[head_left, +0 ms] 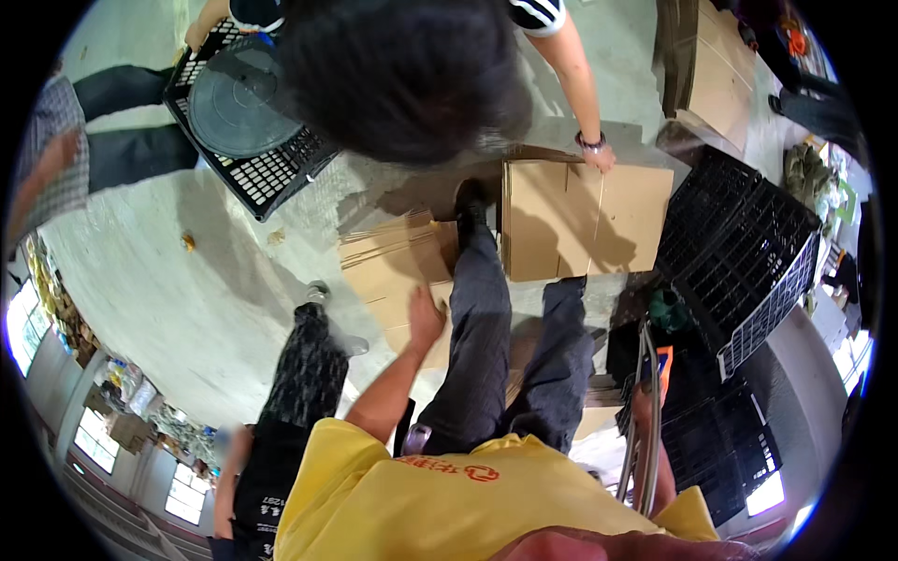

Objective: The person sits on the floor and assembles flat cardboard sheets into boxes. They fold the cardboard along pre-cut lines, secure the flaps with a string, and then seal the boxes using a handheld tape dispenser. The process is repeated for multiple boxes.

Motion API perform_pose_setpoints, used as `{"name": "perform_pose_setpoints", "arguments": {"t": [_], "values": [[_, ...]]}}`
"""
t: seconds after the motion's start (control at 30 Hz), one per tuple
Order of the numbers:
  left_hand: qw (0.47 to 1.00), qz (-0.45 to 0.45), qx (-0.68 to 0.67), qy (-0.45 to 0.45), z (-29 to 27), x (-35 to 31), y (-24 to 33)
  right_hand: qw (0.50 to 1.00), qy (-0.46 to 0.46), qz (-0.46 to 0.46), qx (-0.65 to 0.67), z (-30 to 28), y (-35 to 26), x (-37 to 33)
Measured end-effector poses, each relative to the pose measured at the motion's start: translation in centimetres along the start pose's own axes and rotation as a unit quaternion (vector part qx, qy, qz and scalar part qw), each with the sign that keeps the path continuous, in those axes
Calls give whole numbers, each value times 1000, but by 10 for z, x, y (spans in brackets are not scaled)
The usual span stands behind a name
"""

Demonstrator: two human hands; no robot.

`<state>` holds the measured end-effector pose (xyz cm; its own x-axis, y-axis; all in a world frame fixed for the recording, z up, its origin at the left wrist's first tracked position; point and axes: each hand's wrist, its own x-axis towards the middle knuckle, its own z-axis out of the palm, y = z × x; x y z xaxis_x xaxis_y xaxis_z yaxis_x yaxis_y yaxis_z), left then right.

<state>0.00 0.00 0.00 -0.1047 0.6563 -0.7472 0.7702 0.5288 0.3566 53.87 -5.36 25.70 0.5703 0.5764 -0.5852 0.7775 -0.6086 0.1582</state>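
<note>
My left hand (pixel 427 320) is open over a stack of flattened cardboard boxes (pixel 398 266) that lies beside my left leg. Whether it touches the cardboard I cannot tell. My right hand (pixel 643 404) is closed, low on the right, partly hidden by a curved metal bar (pixel 649 421). An orange and white piece (pixel 665 363) shows just above it; what the fingers grip is unclear. In front of my feet a bundle of flat cardboard (pixel 561 220) has a thin strap around it, and another person's hand (pixel 599 157) holds its far edge.
The bending person (pixel 393 75) also grips a black crate (pixel 257 187) with a round dark lid (pixel 238 98). Black crates (pixel 739 234) stand on the right. More cardboard (pixel 720 79) is at the far right. Other people stand at the left, one in black (pixel 304 374) close by.
</note>
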Motion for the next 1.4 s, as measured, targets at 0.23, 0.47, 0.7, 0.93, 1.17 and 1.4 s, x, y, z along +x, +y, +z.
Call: {"name": "perform_pose_setpoints", "arguments": {"t": [0.23, 0.47, 0.7, 0.93, 1.17, 1.4], "values": [[937, 120, 290, -153, -66, 187, -58, 999, 26, 1, -45, 30, 4, -16], [925, 222, 295, -93, 0, 155, -142, 966, 238, 80, -53, 166, 28, 39], [899, 323, 285, 84, 5, 160, -184, 914, 348, 179, 108, 279, 27, 87], [855, 404, 241, -220, -92, 251, -169, 794, 525, 306, -8, 427, 15, 68], [813, 553, 64, -171, -77, 340, 33, 877, 292, 231, 303, 506, -13, 14], [679, 729, 91, 19, -15, 363, 243, 897, 286, 263, 212, 468, -95, -14]]}}
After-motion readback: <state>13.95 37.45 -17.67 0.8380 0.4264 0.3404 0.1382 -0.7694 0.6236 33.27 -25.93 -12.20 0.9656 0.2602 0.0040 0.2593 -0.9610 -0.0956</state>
